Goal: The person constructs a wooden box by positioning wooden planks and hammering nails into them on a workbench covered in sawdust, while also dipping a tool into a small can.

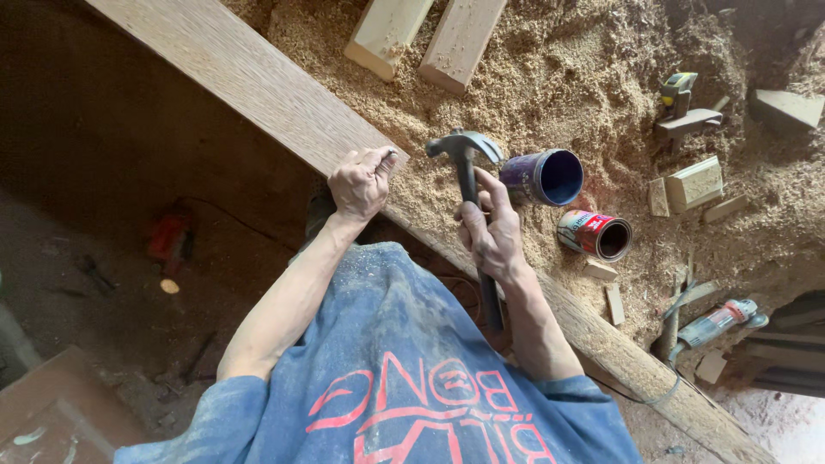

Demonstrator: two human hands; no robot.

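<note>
Hammer (468, 185) clenched in right hand (491, 236); left hand (359, 182) pinches nail (391, 153) at plank (249, 82) edge.

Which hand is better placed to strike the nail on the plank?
Right. The right hand grips the hammer, head raised beside the nail, which the left hand pinches at the plank edge.

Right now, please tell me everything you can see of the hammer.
The claw hammer looks all metal, dark grey and worn. Its head, with a curved claw on one side, is raised above the long wooden plank. The straight handle runs down toward the person's body. The right hand grips the handle just below the head, fingers wrapped around it. Nothing else touches it.
</note>
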